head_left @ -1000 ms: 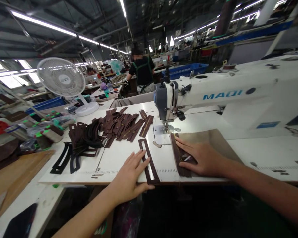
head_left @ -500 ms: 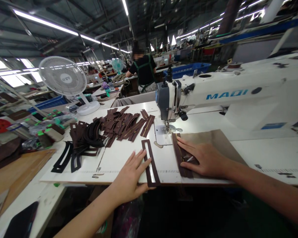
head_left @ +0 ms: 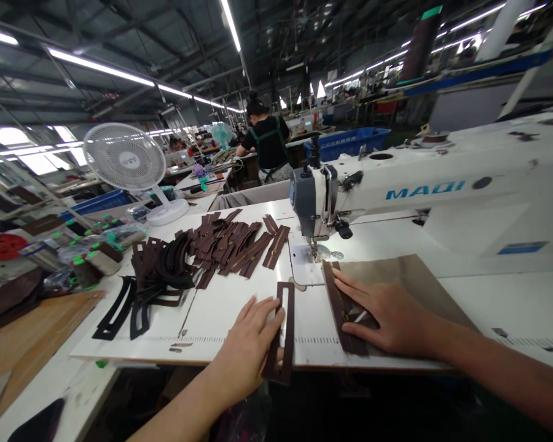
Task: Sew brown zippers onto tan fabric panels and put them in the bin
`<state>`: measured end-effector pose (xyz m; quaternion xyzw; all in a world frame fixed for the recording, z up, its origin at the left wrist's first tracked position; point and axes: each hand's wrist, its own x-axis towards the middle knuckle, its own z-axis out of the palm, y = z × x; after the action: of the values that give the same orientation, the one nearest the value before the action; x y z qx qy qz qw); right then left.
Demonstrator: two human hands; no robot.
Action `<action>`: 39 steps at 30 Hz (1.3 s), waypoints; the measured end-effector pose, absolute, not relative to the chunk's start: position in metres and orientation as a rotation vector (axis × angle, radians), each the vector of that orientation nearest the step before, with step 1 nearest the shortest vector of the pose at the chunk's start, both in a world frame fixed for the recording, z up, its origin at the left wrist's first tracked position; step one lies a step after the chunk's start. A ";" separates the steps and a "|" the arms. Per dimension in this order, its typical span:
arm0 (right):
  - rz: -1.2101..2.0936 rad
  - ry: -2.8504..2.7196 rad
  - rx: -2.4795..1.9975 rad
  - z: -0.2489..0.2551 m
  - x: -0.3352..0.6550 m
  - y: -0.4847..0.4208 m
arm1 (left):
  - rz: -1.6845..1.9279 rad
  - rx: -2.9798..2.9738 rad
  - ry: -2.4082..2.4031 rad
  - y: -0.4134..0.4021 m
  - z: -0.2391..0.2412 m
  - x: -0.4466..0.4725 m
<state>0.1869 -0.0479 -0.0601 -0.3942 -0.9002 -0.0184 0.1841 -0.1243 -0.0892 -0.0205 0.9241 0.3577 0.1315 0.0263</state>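
Note:
My left hand [head_left: 247, 345] grips a dark brown strip with a long slot [head_left: 289, 328] at the table's front edge. Its fingers lie on top, and the thumb shows through the slot from below. My right hand [head_left: 389, 316] lies on a brown zipper strip [head_left: 337, 310] with brass-coloured teeth, its fingers stretched and the thumb apart. A thin pale pointed thing [head_left: 361, 317] shows between thumb and fingers; I cannot tell whether it is held. Taupe fabric [head_left: 412, 273] extends beneath that hand. The zipper's far end is near the presser foot of the sewing machine [head_left: 314, 245].
A pile of brown zipper pieces [head_left: 230, 242] lies left of the machine, beside slotted dark strips [head_left: 141, 313]. Thread cones [head_left: 102, 261] and a white fan [head_left: 126, 159] stand further left. A co-worker [head_left: 268, 141] sits ahead, back turned.
My left hand has drawn the slotted strip toward me, its near end now past the table edge and the thumb under it. The view has tilted up slightly. My right hand stays on the zipper.

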 end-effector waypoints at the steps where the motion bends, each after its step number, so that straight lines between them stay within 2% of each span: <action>1: -0.054 -2.536 -1.103 -0.060 0.187 -0.048 | 0.427 2.858 1.116 -0.088 -0.020 -0.122; 9: -0.076 -2.518 -1.053 -0.055 0.184 -0.049 | 0.512 2.911 1.110 -0.058 -0.027 -0.107; 16: -0.059 -2.438 -1.031 -0.059 0.185 -0.050 | 0.661 2.677 1.170 -0.043 -0.025 -0.099; 21: -0.095 -2.423 -0.991 -0.056 0.183 -0.050 | 0.882 2.889 0.933 -0.029 -0.018 -0.076; 25: 0.179 -2.430 -1.019 -0.050 0.180 -0.048 | 1.047 3.020 0.892 -0.011 -0.022 -0.035; 28: 0.365 -2.431 -1.032 -0.043 0.178 -0.049 | 0.929 3.068 0.921 -0.004 -0.032 -0.014; 31: 0.320 -2.396 -1.039 -0.038 0.175 -0.049 | 0.812 3.036 0.961 -0.003 -0.040 -0.011; 39: 0.273 -2.310 -0.963 -0.034 0.173 -0.046 | 0.847 2.997 0.874 -0.004 -0.034 -0.015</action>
<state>0.1734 -0.0460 -0.0339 -0.3639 -0.8734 0.1032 0.3069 -0.0151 -0.0036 -0.0342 0.9255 0.2700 0.2616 -0.0466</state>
